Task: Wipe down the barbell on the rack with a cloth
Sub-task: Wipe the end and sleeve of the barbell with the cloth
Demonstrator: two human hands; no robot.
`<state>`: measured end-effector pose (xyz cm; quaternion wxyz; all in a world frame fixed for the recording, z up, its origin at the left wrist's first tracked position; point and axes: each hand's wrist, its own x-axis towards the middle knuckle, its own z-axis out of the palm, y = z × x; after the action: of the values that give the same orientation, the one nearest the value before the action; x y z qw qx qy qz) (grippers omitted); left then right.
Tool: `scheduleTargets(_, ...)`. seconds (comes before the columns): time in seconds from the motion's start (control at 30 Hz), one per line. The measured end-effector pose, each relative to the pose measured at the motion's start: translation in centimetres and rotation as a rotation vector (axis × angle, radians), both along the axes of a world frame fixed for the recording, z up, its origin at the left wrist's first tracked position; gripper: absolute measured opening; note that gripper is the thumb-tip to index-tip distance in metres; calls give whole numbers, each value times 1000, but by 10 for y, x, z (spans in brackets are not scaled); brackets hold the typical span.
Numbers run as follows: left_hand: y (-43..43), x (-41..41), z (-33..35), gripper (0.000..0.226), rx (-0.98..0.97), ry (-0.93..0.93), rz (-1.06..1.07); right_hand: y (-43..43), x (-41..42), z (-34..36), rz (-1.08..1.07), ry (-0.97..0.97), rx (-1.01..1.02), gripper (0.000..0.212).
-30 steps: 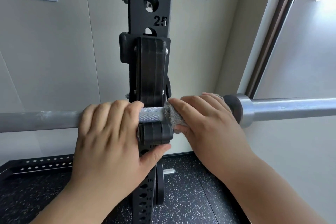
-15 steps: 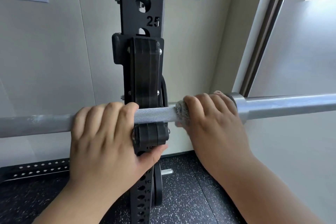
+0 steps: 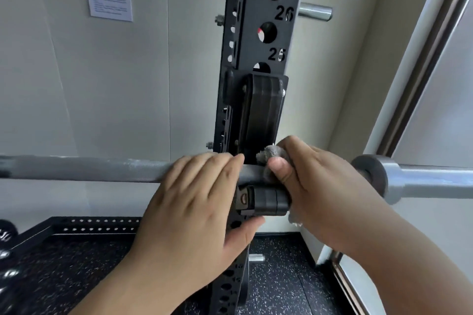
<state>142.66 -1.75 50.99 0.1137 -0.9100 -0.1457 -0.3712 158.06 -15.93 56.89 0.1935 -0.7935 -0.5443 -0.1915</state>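
Left hand (image 3: 194, 202) grips barbell (image 3: 89, 167), right hand (image 3: 325, 186) pinches cloth (image 3: 272, 153).

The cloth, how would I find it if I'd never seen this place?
Find the tall black rack post with numbered holes, then the grey barbell lying across it. Just right of the post, the right hand wraps the barbell, and the cloth pokes out above its thumb. It is the only fuzzy, crumpled grey thing; the barbell and post are hard metal.
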Motion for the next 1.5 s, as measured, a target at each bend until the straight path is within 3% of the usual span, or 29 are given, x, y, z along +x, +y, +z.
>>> scheduleTargets(0.17, 17, -27, 3, 72, -19, -12, 82, -24, 0, 15, 61, 379, -46, 89)
scheduleTargets(0.2, 21, -31, 3, 71, -28, -7, 104, -27, 0, 14, 41, 363, -38, 86)
scheduleTargets(0.3, 28, -35, 0, 64, -25, 20, 145, -24, -6, 16, -2, 256, -77, 44)
scheduleTargets(0.33, 27, -34, -2, 63, -21, 26, 161, -21, -12, 18, 9, 252, -79, 41)
scheduleTargets(0.47, 21, -25, -4, 63, -16, 15, 226, -8, -41, 14, 5, 106, -83, 66)
scheduleTargets(0.57, 22, -25, -6, 64, 9, 3, 228, 10, -64, 1, -83, -164, 22, 45)
scheduleTargets(0.63, 25, -26, -6, 64, 26, 1, 215, 19, -68, -1, -143, -204, 62, 28)
scheduleTargets(0.87, 35, -35, -3, 65, 29, 15, 128, 2, -49, 24, -263, 116, 92, 47)
scheduleTargets(0.93, 38, -37, -3, 67, 30, 17, 111, -1, -40, 26, -267, 201, 53, 40)
scheduleTargets(1.0, 39, -37, -4, 70, 36, 14, 97, 0, -39, 25, -297, 162, 64, 29)
scheduleTargets(1.1, 39, -38, -5, 74, 44, 4, 74, 8, -47, 26, -349, 36, 72, 29)
scheduleTargets(1.2, 38, -40, -5, 74, 30, 9, 47, 29, -73, 32, -241, 16, 81, 29)
scheduleTargets(1.3, 41, -43, -4, 64, 13, 14, 6, 57, -100, 30, -84, -43, -35, 29)
scheduleTargets(1.43, 52, -48, -10, 76, 78, 13, -27, 55, -87, 28, -124, 7, -35, 37)
scheduleTargets(1.5, 55, -52, -13, 81, 95, 0, -54, 46, -77, 23, -175, 70, 66, 36)
